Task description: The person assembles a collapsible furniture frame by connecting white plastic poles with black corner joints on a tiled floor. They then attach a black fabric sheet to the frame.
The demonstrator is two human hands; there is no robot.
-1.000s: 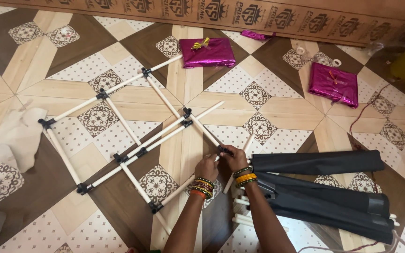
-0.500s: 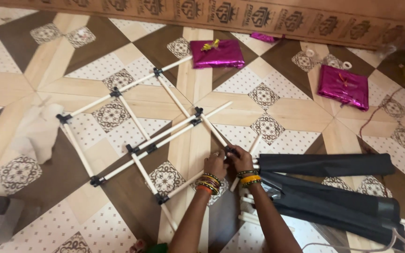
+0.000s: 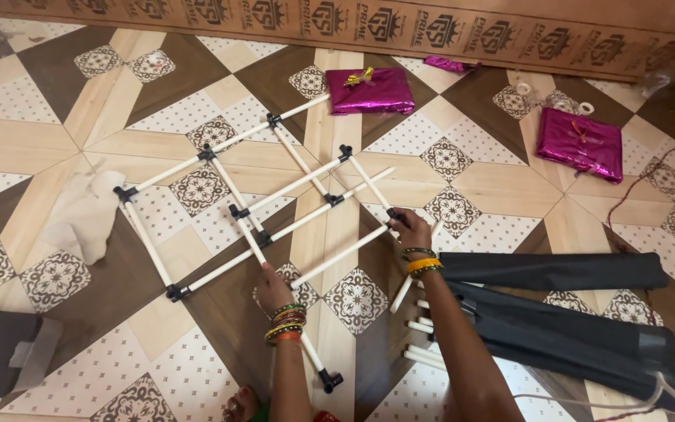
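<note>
Patterned tile floor (image 3: 509, 184) held a white-rod frame (image 3: 275, 203) mid-assembly; left hand (image 3: 271, 287) gripped one rod; right hand (image 3: 409, 229) closed on a black connector (image 3: 394, 219); seating that joint squarely appeared next.

The floor (image 3: 509, 184) is tiled in beige, brown and white with floral squares. A cardboard strip (image 3: 431, 31) lines the far wall. 2 magenta foil parcels (image 3: 369, 90) (image 3: 580, 143), a white cloth (image 3: 83, 215) and black fabric rolls (image 3: 564, 312) lie about.

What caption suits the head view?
Left hand and right hand grip a white tube frame on patterned floor.
</note>
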